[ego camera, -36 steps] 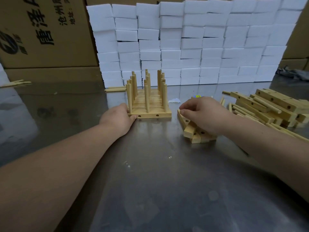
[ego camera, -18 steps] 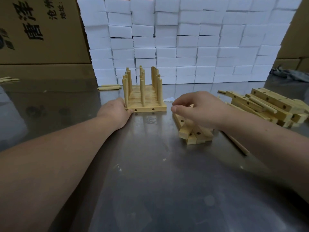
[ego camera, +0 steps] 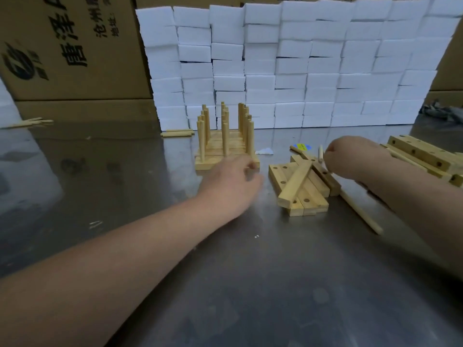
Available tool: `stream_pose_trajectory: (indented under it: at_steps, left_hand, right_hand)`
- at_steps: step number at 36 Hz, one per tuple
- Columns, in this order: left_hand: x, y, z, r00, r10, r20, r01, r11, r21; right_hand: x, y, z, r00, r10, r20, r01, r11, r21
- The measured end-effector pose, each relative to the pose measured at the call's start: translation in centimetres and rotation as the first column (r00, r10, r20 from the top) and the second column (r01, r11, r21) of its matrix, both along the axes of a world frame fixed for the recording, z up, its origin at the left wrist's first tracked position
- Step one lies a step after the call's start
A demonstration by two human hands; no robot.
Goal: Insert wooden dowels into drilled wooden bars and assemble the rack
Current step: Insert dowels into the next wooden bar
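An assembled wooden rack [ego camera: 225, 149] with several upright dowels stands on the metal table. My left hand [ego camera: 231, 186] hovers in front of the rack's near right corner, blurred, fingers loosely curled with nothing in them. To the right lies a small stack of drilled wooden bars [ego camera: 299, 187]. My right hand [ego camera: 350, 157] is raised just behind that stack and pinches a short dowel [ego camera: 320, 153] that points upward.
More drilled bars [ego camera: 423, 156] are piled at the far right. A long dowel [ego camera: 360, 212] lies right of the stack, loose dowels [ego camera: 176, 133] lie behind the rack. A wall of white foam blocks [ego camera: 300, 71] and cardboard boxes [ego camera: 70, 46] close the back.
My left hand left the rack's left corner and moved right, in front of it. My right hand lifted off the bar stack and moved back, now holding a dowel.
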State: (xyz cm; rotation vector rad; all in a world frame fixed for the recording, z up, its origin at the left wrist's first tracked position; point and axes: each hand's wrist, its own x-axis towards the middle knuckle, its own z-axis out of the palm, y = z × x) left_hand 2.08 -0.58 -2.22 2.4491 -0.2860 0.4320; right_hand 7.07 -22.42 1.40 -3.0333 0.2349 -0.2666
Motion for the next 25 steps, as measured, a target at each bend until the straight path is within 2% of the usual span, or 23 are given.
stream_pose_trajectory:
  at_steps: [3, 7, 11, 16, 19, 21, 23, 25]
  left_hand:
    - [-1.6, -2.7, 0.0, 0.988, -0.119, -0.098, 0.110, 0.989, -0.096]
    - [-2.1, -4.7, -1.2, 0.972, -0.147, -0.182, 0.151, 0.989, 0.006]
    - [-1.9, -4.7, -1.6, 0.990, -0.111, -0.085, 0.111, 0.994, -0.006]
    - [-1.7, -4.4, -1.7, 1.000, -0.009, -0.014, 0.009, 0.998, -0.056]
    - [-1.3, -4.0, -1.5, 0.998, 0.047, -0.037, -0.053, 0.980, -0.190]
    - [-0.9, -3.7, -1.4, 0.994, 0.053, -0.091, -0.082, 0.936, -0.342]
    - [-0.8, -3.5, -1.2, 0.989, 0.020, -0.146, -0.098, 0.828, -0.552]
    - [-0.9, -3.3, -0.9, 0.984, 0.001, -0.178, -0.123, 0.729, -0.674]
  right_hand:
    - [0.0, 0.1, -0.2, 0.998, -0.008, -0.063, 0.005, 0.999, -0.039]
    - [-0.3, 0.7, 0.0, 0.990, -0.022, -0.142, 0.002, 0.990, -0.144]
    - [-0.4, 0.7, -0.2, 0.987, 0.005, -0.160, -0.040, 0.975, -0.220]
    - [0.2, -0.3, -0.9, 0.995, 0.050, -0.092, -0.058, 0.995, -0.087]
    - [0.6, -0.8, -1.3, 0.995, 0.059, -0.083, -0.064, 0.996, -0.058]
    - [0.8, -0.9, -1.6, 0.990, 0.071, -0.123, -0.076, 0.997, -0.035]
    - [0.9, -0.8, -1.9, 0.985, 0.089, -0.148, -0.095, 0.995, -0.038]
    - [0.9, -0.7, -2.0, 0.984, 0.095, -0.151, -0.105, 0.993, -0.058]
